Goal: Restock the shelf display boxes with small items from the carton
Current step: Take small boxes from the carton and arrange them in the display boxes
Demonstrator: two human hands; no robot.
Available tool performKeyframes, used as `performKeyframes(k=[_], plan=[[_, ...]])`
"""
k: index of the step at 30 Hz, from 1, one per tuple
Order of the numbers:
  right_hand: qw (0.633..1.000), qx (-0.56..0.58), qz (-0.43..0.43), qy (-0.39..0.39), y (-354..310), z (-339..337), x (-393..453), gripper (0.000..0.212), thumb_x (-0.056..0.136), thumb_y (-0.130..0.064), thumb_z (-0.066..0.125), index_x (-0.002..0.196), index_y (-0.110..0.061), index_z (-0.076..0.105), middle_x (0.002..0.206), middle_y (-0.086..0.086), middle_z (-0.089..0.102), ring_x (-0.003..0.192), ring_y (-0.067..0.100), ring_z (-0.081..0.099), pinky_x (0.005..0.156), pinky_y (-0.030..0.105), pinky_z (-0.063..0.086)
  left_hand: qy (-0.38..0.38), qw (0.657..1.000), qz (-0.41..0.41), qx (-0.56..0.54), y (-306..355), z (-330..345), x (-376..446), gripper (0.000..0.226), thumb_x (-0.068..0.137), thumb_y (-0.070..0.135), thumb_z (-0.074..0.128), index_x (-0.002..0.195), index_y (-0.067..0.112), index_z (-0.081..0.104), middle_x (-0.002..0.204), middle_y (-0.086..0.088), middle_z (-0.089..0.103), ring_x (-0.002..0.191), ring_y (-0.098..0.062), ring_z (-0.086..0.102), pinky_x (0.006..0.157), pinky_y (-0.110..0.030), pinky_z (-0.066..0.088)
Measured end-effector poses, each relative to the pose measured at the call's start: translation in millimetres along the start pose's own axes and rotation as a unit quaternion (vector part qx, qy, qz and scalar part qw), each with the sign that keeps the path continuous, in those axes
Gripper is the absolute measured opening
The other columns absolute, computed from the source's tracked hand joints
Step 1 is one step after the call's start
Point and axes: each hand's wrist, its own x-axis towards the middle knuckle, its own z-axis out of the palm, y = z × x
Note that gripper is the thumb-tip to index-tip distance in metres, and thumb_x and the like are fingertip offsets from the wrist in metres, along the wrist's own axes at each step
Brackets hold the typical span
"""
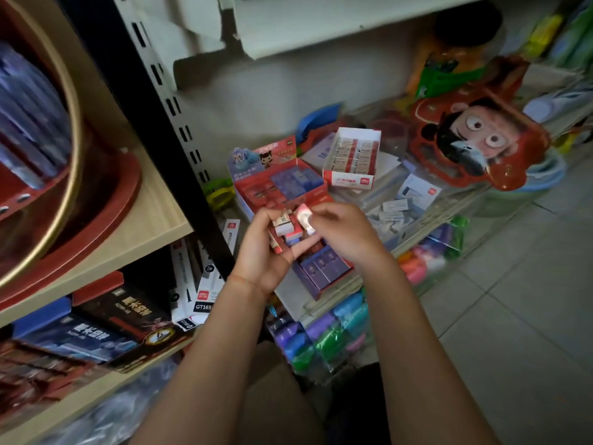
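My left hand [261,255] grips a small stack of wrapped erasers [284,231], red, white and purple, above the shelf. My right hand [341,228] pinches one small red-and-white eraser [305,218] at the top of that stack. Just behind the hands stands a red display box [276,184] with a cartoon header card, holding red and purple packs. A second red box [324,271] of purple packs lies under my right wrist. A white display box [351,159] with rows of tan erasers sits further back. No carton is in view.
A clear bin of white erasers [393,208] stands right of the hands, a red cartoon-face package [475,139] behind it. Coloured clay packs [324,335] fill the lower shelf. A wooden shelf [154,226] with a red round stand is on the left, boxed goods [106,326] below.
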Motion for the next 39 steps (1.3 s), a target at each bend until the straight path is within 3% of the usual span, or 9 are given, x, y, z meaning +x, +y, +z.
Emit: performKeyframes(k=[3, 5, 8, 13, 16, 24, 30, 34, 39], plan=[[0.996, 0.066, 0.024, 0.055, 4, -10, 0, 0.022, 0.087, -0.008, 0.057, 0.080, -0.023, 0.072, 0.078, -0.006, 0.070, 0.074, 0.007, 0.063, 0.067, 0.018, 0.048, -0.006, 1.000, -0.019, 0.006, -8, 2, 3, 0.035, 0.092, 0.013, 0.044, 0.120, -0.001, 0.061, 0.117, -0.020, 0.067, 0.108, -0.035, 0.065, 0.083, -0.042, 0.058], [0.988, 0.106, 0.049, 0.098, 7, -18, 2, 0.026, 0.088, -0.009, 0.055, 0.073, -0.025, 0.069, 0.073, -0.006, 0.069, 0.072, 0.013, 0.063, 0.071, 0.028, 0.051, 0.006, 0.999, -0.028, 0.020, -12, 3, 6, 0.030, 0.093, 0.011, 0.046, 0.115, -0.001, 0.062, 0.118, -0.021, 0.066, 0.110, -0.036, 0.065, 0.078, -0.038, 0.059], [0.974, 0.176, 0.074, 0.123, 11, -29, 8, 0.024, 0.089, -0.011, 0.051, 0.076, -0.022, 0.067, 0.068, 0.001, 0.069, 0.072, 0.024, 0.065, 0.077, 0.046, 0.055, 0.038, 0.997, -0.043, 0.057, -14, 5, 12, 0.012, 0.091, 0.008, 0.052, 0.096, 0.008, 0.064, 0.095, -0.011, 0.069, 0.084, -0.022, 0.071, 0.063, -0.025, 0.057], [0.948, 0.274, 0.096, 0.132, 24, -30, 18, 0.022, 0.089, 0.000, 0.054, 0.107, -0.013, 0.054, 0.093, 0.010, 0.069, 0.073, 0.022, 0.067, 0.064, 0.034, 0.052, 0.062, 0.990, -0.040, 0.119, -11, 19, 22, 0.024, 0.088, 0.003, 0.062, 0.104, 0.021, 0.061, 0.075, -0.001, 0.063, 0.055, -0.010, 0.059, 0.040, -0.015, 0.042], [0.947, 0.270, 0.089, 0.151, 33, -30, 23, 0.027, 0.086, 0.004, 0.060, 0.106, -0.013, 0.053, 0.096, 0.012, 0.069, 0.075, 0.021, 0.067, 0.066, 0.032, 0.052, 0.058, 0.986, -0.035, 0.155, -8, 29, 32, 0.023, 0.087, 0.004, 0.065, 0.103, 0.021, 0.062, 0.068, 0.001, 0.062, 0.051, -0.009, 0.057, 0.036, -0.014, 0.035], [0.943, 0.244, 0.044, 0.221, 30, -34, 35, 0.010, 0.088, -0.002, 0.066, 0.087, -0.011, 0.062, 0.086, 0.011, 0.069, 0.056, 0.016, 0.065, 0.059, 0.029, 0.056, 0.060, 0.981, -0.051, 0.180, -7, 48, 53, 0.009, 0.089, 0.011, 0.065, 0.087, 0.020, 0.063, 0.066, 0.004, 0.064, 0.055, -0.007, 0.060, 0.044, -0.016, 0.043], [0.945, 0.276, 0.028, 0.174, -2, -54, 78, 0.036, 0.095, 0.002, 0.052, 0.129, -0.010, 0.056, 0.107, 0.015, 0.066, 0.071, 0.027, 0.068, 0.057, 0.027, 0.058, 0.006, 0.997, -0.054, 0.053, 5, 50, 60, 0.009, 0.092, 0.001, 0.051, 0.091, 0.007, 0.059, 0.082, -0.011, 0.068, 0.077, -0.021, 0.069, 0.063, -0.026, 0.059], [0.970, 0.164, 0.030, 0.176, 2, -61, 64, 0.026, 0.094, -0.004, 0.052, 0.112, -0.014, 0.068, 0.102, 0.007, 0.071, 0.055, 0.015, 0.061, 0.045, 0.022, 0.047, -0.017, 0.997, -0.040, 0.057, 2, 50, 63, 0.012, 0.095, 0.002, 0.051, 0.100, 0.004, 0.062, 0.089, -0.010, 0.073, 0.080, -0.020, 0.074, 0.067, -0.027, 0.060], [0.995, 0.097, -0.011, -0.002, 10, -55, 44, 0.012, 0.096, -0.017, 0.060, 0.091, -0.023, 0.069, 0.061, -0.016, 0.064, 0.049, -0.010, 0.054, 0.043, 0.009, 0.038, -0.015, 0.994, -0.028, 0.108, 0, 53, 70, 0.016, 0.097, 0.003, 0.051, 0.095, 0.000, 0.066, 0.092, -0.008, 0.073, 0.083, -0.014, 0.072, 0.078, -0.026, 0.059]])
